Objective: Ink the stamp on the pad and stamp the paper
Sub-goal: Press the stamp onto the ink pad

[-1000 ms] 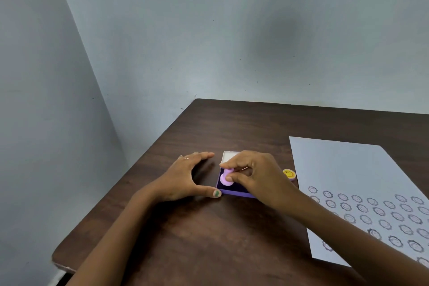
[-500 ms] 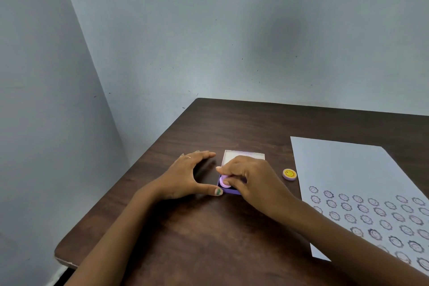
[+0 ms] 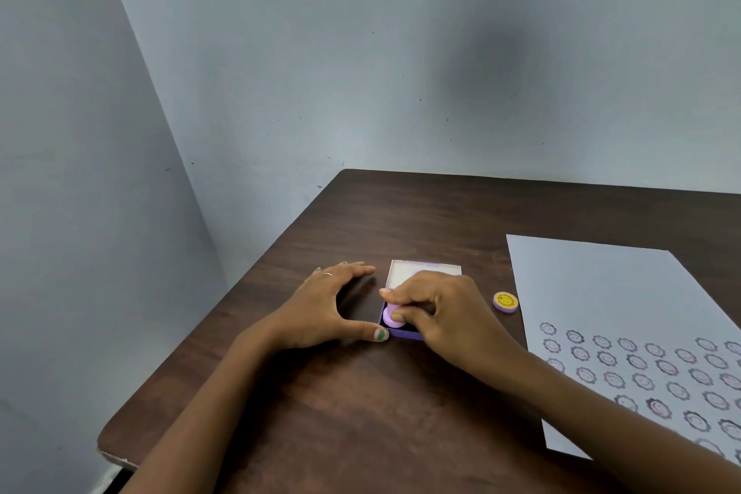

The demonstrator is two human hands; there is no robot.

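My right hand [image 3: 443, 313] grips a small pink round stamp [image 3: 391, 316] and presses it down on the dark ink pad, whose purple case [image 3: 403, 334] lies open with its white lid [image 3: 405, 271] behind. Most of the pad is hidden under that hand. My left hand [image 3: 322, 307] rests flat on the table just left of the pad, thumb tip touching the case's front corner, fingers spread and holding nothing. A white paper [image 3: 601, 293] lies to the right, its near half covered with several rows of round purple smiley prints.
A small round yellow-and-purple stamp cap [image 3: 505, 301] sits between the pad and the paper. The brown wooden table [image 3: 361, 413] stands in a corner; grey walls run close along its left and far edges.
My right hand has slid the stamp slightly left and down on the pad. The left hand has stayed in place beside the case.
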